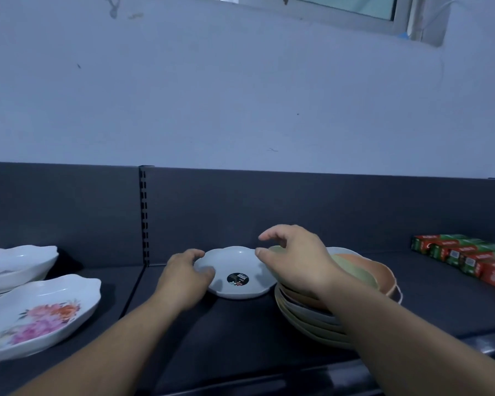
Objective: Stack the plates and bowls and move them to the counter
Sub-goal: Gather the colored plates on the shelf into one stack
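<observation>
One white plate (pixel 240 262) is sitting on the dark shelf (pixel 240 327), and the left hand (pixel 183 277) is grasping it at its left rim: the fingers are curling over the far edge while the thumb is pressing down inside the near edge. A single round dark sticker (pixel 237 278) is showing in the plate's well, just right of that thumb. The right hand (pixel 295 258) is hovering over the plate's right rim with its fingers loosely curved and released, gripping nothing.

Directly under the right wrist a stack of plates (pixel 306 312) is standing, touching or nearly touching the white plate's right edge. A green plate is lying on top, an orange one is showing just beyond the hand, and paler rims are layering below; it is perhaps six or seven plates in all, since the forearm is covering much of the pile.

Well left of the left hand, two white oval dishes are lying side by side: the nearer one (pixel 49 310) is carrying pink flowers, and the farther one (pixel 20 261) is sitting behind it. Far to the right of the right hand, a row of red-and-green boxes (pixel 463 257) is lining the shelf.

Bare shelf is lying open between the two forearms, in front of the white plate, and again between the left hand and the oval dishes. The shelf's front edge is running just beneath the stack on the right, and the dark back panel (pixel 269 207) is closing off the space just behind both hands.
</observation>
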